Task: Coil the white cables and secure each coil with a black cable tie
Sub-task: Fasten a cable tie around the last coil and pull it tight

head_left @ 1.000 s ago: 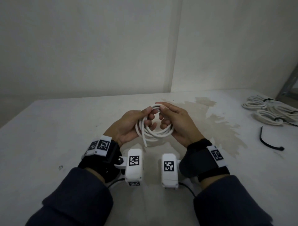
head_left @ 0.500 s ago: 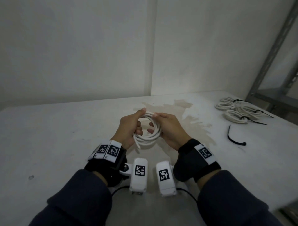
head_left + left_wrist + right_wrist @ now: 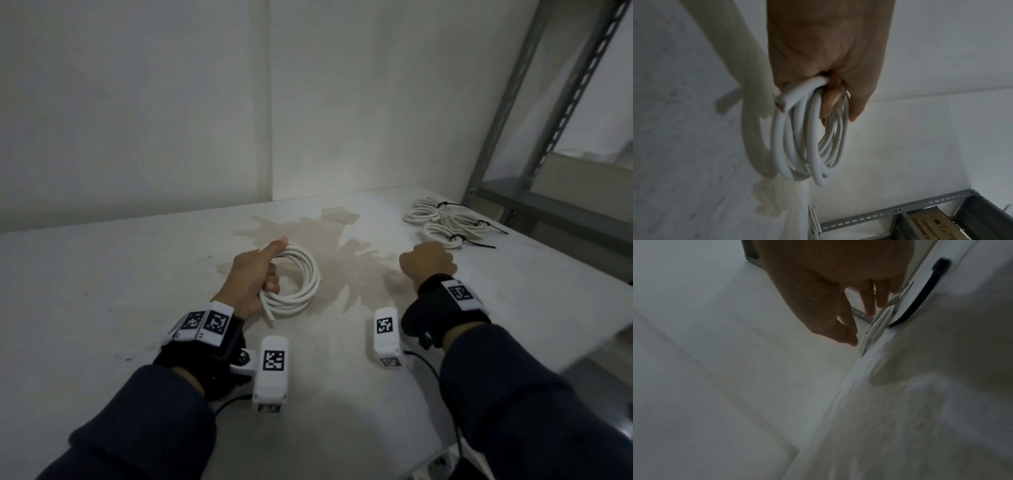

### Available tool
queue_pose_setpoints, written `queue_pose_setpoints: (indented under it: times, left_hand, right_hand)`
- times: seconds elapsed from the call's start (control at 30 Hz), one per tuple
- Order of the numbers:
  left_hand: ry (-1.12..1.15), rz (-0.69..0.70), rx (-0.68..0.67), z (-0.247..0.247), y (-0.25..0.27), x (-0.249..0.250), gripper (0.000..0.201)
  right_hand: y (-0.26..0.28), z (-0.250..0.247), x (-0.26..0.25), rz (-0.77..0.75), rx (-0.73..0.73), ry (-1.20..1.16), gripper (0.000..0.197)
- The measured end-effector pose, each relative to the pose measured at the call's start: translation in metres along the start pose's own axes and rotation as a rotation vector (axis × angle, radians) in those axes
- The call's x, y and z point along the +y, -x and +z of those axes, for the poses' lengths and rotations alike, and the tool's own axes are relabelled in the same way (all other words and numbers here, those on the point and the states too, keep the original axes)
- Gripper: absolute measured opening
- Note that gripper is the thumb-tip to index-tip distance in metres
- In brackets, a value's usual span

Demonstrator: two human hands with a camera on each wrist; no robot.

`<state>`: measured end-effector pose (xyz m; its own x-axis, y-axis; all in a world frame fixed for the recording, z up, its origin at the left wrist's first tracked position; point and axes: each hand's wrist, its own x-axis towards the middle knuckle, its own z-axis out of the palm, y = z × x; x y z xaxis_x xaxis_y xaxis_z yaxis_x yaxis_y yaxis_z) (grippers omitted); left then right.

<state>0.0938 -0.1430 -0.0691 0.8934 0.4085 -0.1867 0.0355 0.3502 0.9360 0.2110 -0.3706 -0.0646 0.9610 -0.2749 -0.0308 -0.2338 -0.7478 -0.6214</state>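
My left hand (image 3: pixel 255 277) grips a coiled white cable (image 3: pixel 305 279) just above the white table (image 3: pixel 102 291), thumb over the top of the loops. In the left wrist view the fingers (image 3: pixel 830 104) curl round the coil (image 3: pixel 807 142), and a cut cable end sticks out beside them. My right hand (image 3: pixel 428 262) is off to the right, away from the coil and holding nothing. Its fingers (image 3: pixel 846 331) hang relaxed, close to a loose black cable tie (image 3: pixel 920 293) lying on the table. In the head view that tie is hidden behind the hand.
Three tied white coils (image 3: pixel 445 222) with black ties lie at the back right of the table. A grey metal shelf rack (image 3: pixel 548 102) stands beyond the table's right edge. A brown stain (image 3: pixel 342 260) spreads between my hands. Walls close off the back.
My right hand has let go of the coil and moved right toward the loose black tie. The left hand now holds the coil alone, and the head view has swung right.
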Motion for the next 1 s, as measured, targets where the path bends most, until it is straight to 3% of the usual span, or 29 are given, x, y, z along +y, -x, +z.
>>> queue_pose_setpoints:
  times: [0.17, 0.27, 0.3, 0.47, 0.63, 0.7, 0.8, 0.9, 1.0]
  left_hand:
    - [0.020, -0.034, -0.014, -0.007, -0.004, -0.003, 0.023]
    - [0.013, -0.039, -0.012, -0.015, -0.003, 0.000, 0.022]
    - [0.006, -0.036, -0.009, -0.019, -0.003, 0.002, 0.022]
    - [0.001, -0.022, 0.042, -0.054, 0.003, 0.012, 0.026]
    - [-0.026, 0.054, 0.077, -0.097, 0.021, 0.020, 0.034]
    - [-0.010, 0.092, 0.073, -0.107, 0.026, 0.020, 0.032]
    - [-0.015, 0.143, 0.072, -0.114, 0.026, 0.022, 0.008]
    - [-0.043, 0.164, 0.049, -0.117, 0.020, 0.020, 0.020]
    - [-0.054, 0.166, 0.011, -0.115, 0.018, 0.019, 0.020]
  right_hand:
    - [-0.006, 0.004, 0.011, -0.032, -0.111, -0.022, 0.032]
    - [0.012, 0.011, -0.012, -0.193, -0.172, -0.307, 0.014]
    - [0.023, 0.012, -0.024, -0.234, -0.217, -0.430, 0.019]
    - [0.097, 0.015, -0.084, -0.346, -0.731, -0.965, 0.010]
    - [0.134, 0.047, -0.120, -0.275, -0.966, -1.199, 0.023]
    - [0.144, 0.064, -0.125, -0.316, -1.004, -1.128, 0.037]
    - [0.152, 0.083, -0.128, -0.395, -0.990, -1.006, 0.048]
    - [0.148, 0.091, -0.126, -0.442, -0.925, -1.010, 0.041]
    - [0.144, 0.094, -0.122, -0.558, -0.845, -0.993, 0.024]
